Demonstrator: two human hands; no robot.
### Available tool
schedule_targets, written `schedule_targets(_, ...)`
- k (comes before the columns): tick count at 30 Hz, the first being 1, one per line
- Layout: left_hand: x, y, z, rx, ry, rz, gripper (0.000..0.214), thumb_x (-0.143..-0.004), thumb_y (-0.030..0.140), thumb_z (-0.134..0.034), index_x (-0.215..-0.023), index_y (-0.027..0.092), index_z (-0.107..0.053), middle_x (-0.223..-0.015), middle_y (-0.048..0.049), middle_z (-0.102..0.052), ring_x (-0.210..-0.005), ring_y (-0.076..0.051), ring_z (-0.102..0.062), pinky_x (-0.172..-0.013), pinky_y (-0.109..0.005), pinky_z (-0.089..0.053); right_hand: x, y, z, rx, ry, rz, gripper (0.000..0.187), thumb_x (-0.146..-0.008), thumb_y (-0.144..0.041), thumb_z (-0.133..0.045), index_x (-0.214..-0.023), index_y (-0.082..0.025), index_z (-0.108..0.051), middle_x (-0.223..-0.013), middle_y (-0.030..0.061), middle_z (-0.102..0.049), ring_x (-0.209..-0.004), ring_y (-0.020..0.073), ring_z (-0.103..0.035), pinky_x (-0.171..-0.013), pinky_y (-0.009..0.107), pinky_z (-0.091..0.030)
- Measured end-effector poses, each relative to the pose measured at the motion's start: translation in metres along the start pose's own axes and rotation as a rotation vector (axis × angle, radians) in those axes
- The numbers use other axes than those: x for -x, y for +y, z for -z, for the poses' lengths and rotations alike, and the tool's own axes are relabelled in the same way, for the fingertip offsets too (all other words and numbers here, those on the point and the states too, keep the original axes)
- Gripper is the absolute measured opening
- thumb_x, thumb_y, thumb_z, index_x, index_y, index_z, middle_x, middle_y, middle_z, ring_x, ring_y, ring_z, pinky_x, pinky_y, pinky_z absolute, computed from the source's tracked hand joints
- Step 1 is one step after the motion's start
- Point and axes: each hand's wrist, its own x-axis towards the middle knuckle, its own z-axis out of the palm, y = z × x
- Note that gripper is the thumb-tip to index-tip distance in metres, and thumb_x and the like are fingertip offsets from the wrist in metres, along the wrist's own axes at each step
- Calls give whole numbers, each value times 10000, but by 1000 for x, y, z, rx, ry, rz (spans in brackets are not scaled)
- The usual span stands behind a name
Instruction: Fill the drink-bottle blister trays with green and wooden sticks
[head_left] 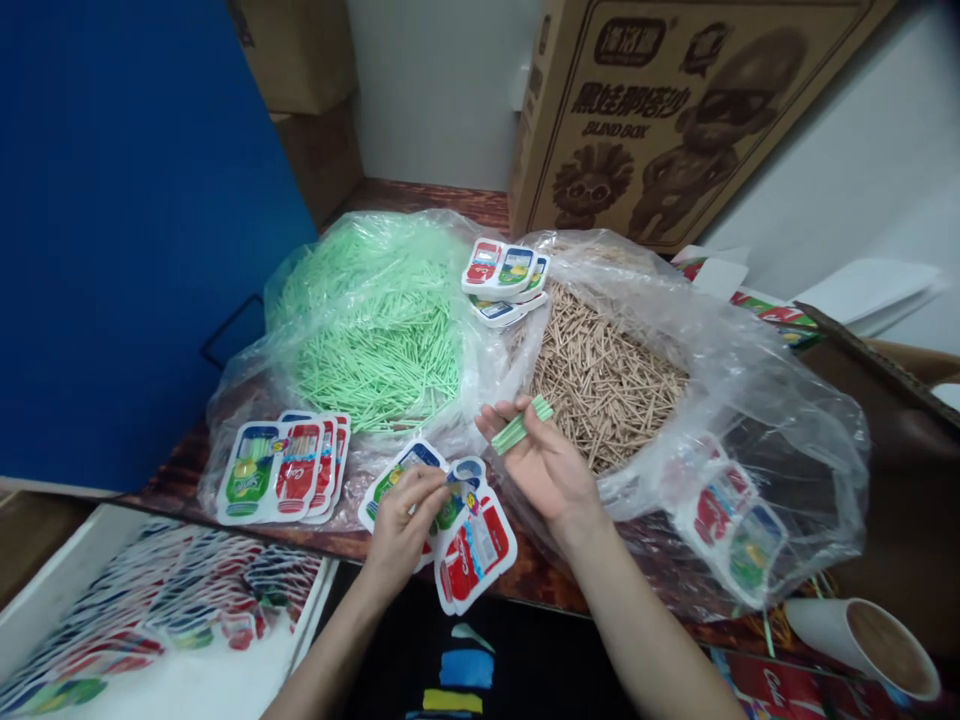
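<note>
My right hand, palm up, holds a small bundle of short light-green sticks between thumb and fingers. My left hand is closed in a pinch at the upper left part of a bottle-shaped packet with a red Cola side; its fingers hide the exact grip. That packet tilts and reaches past the table's front edge. Under and behind the left hand lies another packet, partly covered. Beyond my hands, a clear bag of green sticks stands left of a bag of brown sticks.
Stacked packets lie at left, more packets between the bags, others under plastic at right. A white box of packets sits lower left. A paper cup lies tipped at lower right. A cardboard box stands behind.
</note>
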Motion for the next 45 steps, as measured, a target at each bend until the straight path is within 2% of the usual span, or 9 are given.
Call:
schedule_targets(5, -2, -2, -5, 117, -10, 63, 167, -862, 274, -590, -796, 176, -709, -875, -50, -660, -847, -182, -612, -755, -277, -471, -2, 6, -10, -24, -62, -198, 65, -813, -241, -672, -804, -209, -617, -901, 25, -744, -1008, 200, -666, -1037, 438, -413)
schedule_targets(11, -3, -5, -6, 183, -19, 110, 161, -866, 270, -594, -851, 187, -733, -925, -52, -658, -903, -185, -606, -806, -281, -471, 17, 1, -10, 492, -244, -284, 198, -829, -341, -664, -960, -193, -668, -1157, 72, -667, -1189, 243, -551, -1058, 420, -364)
schedule_targets(15, -8, -5, -8, 227, 39, 85, 170, -865, 264, -592, -916, 206, -743, -966, -54, -668, -943, -187, -603, -853, -290, -472, 32, -19, -14, 847, -209, -167, 399, -880, -407, -592, -1257, -280, -551, -1350, 49, -528, -1272, 213, -455, -1043, 363, -361)
schedule_targets(23, -14, -2, -22, 264, 75, 75, 176, -824, 294, -631, -924, 203, -742, -937, -55, -682, -920, -197, -614, -832, -303, -489, 40, -25, -8, 1483, -295, 185, 265, -861, -175, -588, -1106, -262, -636, -1024, 31, -609, -991, 199, -551, -878, 334, -414)
schedule_targets(30, -17, 7, -3, 243, -313, 278, 241, -683, 287, -755, -884, 161, -718, -741, -5, -649, -676, -153, -570, -636, -247, -486, 43, -25, -6, 1453, -387, 200, 314, -880, -59, -471, -1061, -247, -646, -928, 15, -611, -882, 162, -574, -796, 288, -427)
schedule_targets(33, -20, 8, 2, 147, -278, 207, 144, -712, 279, -732, -806, 172, -718, -729, 1, -626, -686, -154, -561, -655, -250, -470, 48, -24, -3, 1415, -244, 172, 402, -825, -92, -580, -1188, -258, -539, -996, 11, -632, -939, 180, -581, -830, 300, -421)
schedule_targets(36, -22, 6, 2, 109, -183, 129, 90, -749, 260, -696, -790, 182, -720, -779, -13, -632, -752, -168, -574, -711, -258, -459, 51, -18, 5, 1464, -117, 183, 232, -820, -112, -601, -1019, -228, -582, -853, -14, -623, -818, 161, -583, -737, 265, -410)
schedule_targets(42, -17, 8, -1, 165, -555, 289, 163, -649, 216, -766, -796, 175, -710, -713, 12, -635, -660, -149, -542, -632, -238, -447, 57, -3, 19, 1620, -222, 321, 216, -878, -158, -575, -667, -185, -537, -704, -19, -552, -695, 127, -523, -647, 238, -352)
schedule_targets(45, -11, 15, -14, 148, -482, 317, 131, -611, 190, -766, -690, 160, -666, -644, 30, -590, -623, -135, -500, -600, -228, -420, 60, 1, 21, 1634, -233, 385, 240, -889, -180, -565, -651, -184, -533, -673, -19, -539, -657, 122, -503, -612, 240, -331)
